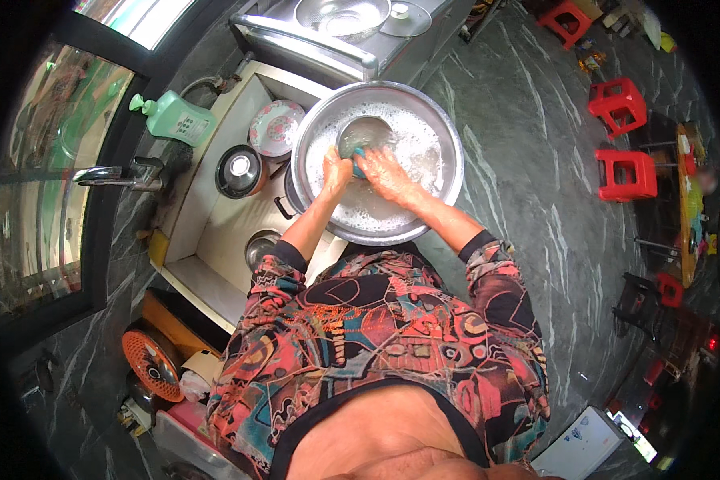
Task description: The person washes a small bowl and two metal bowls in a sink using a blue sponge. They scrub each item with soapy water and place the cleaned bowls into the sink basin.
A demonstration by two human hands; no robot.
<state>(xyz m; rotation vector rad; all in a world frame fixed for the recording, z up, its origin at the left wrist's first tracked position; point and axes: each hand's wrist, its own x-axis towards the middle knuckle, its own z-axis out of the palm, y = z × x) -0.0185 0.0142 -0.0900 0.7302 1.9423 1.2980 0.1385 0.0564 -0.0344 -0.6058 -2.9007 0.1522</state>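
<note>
A large round metal basin (453,180) full of cloudy, foamy water stands in front of me, over the right edge of the sink. In it my left hand (337,171) grips the near left rim of a small metal bowl (363,135). My right hand (384,174) presses a blue-green scrubbing cloth or sponge (359,171) against the bowl's near side; the fingers partly hide it. Foam surrounds the bowl, and its lower part is hidden in the water.
The sink (216,240) holds a flowered plate (276,129), a dark pot with a lid (239,171) and a metal bowl (263,247). A green pump bottle (180,119) and a faucet (120,175) are at left. Red stools (626,175) stand at right.
</note>
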